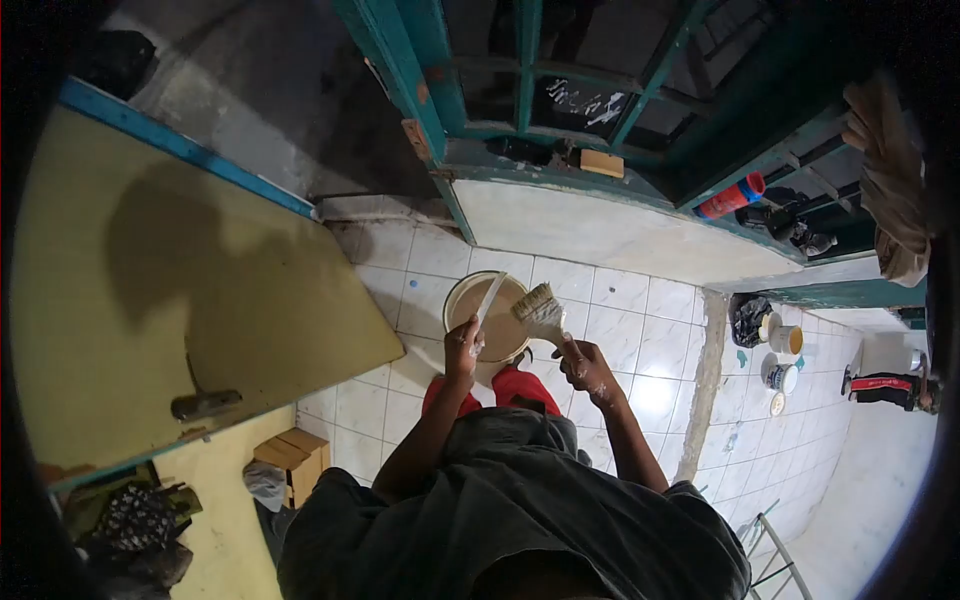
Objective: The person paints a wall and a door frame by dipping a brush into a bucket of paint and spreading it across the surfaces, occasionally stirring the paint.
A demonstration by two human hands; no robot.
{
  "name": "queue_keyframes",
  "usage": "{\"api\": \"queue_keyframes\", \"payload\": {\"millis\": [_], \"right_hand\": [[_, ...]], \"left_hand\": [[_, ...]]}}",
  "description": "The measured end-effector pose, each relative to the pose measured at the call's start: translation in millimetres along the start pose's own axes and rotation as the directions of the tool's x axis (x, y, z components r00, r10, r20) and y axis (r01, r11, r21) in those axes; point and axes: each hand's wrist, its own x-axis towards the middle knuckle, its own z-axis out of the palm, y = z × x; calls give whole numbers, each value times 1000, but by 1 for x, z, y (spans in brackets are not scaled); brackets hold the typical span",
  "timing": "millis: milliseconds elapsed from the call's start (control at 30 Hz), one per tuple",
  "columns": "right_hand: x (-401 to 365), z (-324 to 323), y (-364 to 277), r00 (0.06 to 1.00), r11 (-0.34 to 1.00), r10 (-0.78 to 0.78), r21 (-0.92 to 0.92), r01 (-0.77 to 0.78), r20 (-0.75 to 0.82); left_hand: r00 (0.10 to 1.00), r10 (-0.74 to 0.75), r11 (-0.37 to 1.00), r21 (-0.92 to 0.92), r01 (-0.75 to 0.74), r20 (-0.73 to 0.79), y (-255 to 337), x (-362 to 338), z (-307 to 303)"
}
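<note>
Left hand (463,347): fingers closed around a pale stick (490,296), whose far end stood in the bucket (447,308).
Right hand (585,367): fingers closed on the handle of a brush (541,312), with the bristles raised over the bucket's right rim.
Bucket: held beige paint and stood on the tiled floor (640,330), near the person.
Yellow board (200,290): lay at left.
Small cans (785,340): stood at right.

You wear a loose, creased, dark grey short-sleeved shirt (520,500) and red trousers (510,388); your forearms are bare, with pale flecks on your right hand (585,365).
</note>
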Motion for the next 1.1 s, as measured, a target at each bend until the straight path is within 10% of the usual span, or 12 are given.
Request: {"api": "queue_keyframes", "payload": {"millis": [367, 567, 700, 1100], "right_hand": [[52, 102, 5, 950, 989, 136, 99, -113, -281], [103, 159, 46, 892, 957, 290, 114, -267, -346], [153, 181, 90, 836, 924, 382, 145, -354, -394], [371, 180, 259, 860, 940, 319, 18, -341, -399]], "left_hand": [[954, -225, 969, 150, 197, 198, 15, 81, -47], [959, 101, 892, 402, -206, 266, -44, 146, -104], [780, 346, 531, 577, -621, 521, -119, 186, -140], [910, 53, 742, 593, -312, 411, -274, 339, -161]]}}
